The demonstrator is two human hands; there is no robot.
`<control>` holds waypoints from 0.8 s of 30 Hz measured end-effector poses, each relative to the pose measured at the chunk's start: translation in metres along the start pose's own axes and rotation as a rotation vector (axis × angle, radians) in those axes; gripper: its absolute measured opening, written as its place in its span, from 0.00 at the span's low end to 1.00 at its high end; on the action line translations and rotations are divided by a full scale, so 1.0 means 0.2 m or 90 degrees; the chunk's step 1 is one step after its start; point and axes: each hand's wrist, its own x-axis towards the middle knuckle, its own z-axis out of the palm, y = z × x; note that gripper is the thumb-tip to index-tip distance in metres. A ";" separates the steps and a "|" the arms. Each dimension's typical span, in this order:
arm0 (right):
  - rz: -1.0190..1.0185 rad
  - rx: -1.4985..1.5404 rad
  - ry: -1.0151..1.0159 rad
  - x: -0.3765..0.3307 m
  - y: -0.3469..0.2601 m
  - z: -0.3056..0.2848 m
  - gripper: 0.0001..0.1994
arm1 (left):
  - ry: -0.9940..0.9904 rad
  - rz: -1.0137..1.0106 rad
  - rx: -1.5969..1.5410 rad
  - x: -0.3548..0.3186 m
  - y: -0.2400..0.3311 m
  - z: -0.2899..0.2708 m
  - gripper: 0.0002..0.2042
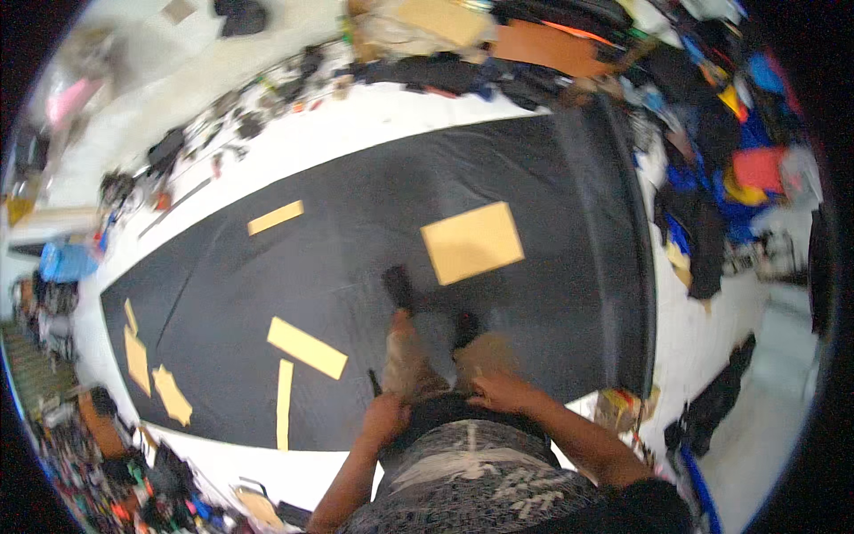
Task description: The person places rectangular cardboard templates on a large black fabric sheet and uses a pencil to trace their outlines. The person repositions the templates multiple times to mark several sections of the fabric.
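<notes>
My left hand is closed beside my left thigh, against my dark shorts. A thin dark object sticks up from it; its kind is too blurred to tell. My right hand rests at my right thigh by the hem of the shorts, fingers curled in; what they grip is hidden. Below me a large black cloth is spread out, and I stand on it. Tan card pieces lie on it: a big rectangle ahead, a strip and a narrow strip near my left hand.
Another tan strip and several small pieces lie toward the cloth's left end. A roll or fold of black cloth runs along the right edge. Heaps of coloured fabric and scraps surround the white surface.
</notes>
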 end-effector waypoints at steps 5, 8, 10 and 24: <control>-0.011 -0.214 0.151 0.12 0.16 0.23 0.19 | -0.236 0.020 0.012 0.27 -0.10 -0.44 0.18; 0.157 -0.020 0.148 0.15 -0.07 0.14 0.16 | -0.416 0.098 -0.021 0.38 -0.36 -0.33 0.20; 0.332 0.262 0.105 0.17 -0.14 0.07 0.14 | -0.527 0.077 -0.237 0.30 -0.38 -0.40 0.21; 0.323 0.093 0.591 1.08 1.21 -0.17 0.09 | -0.081 -0.104 -0.540 2.50 -1.27 -0.58 0.22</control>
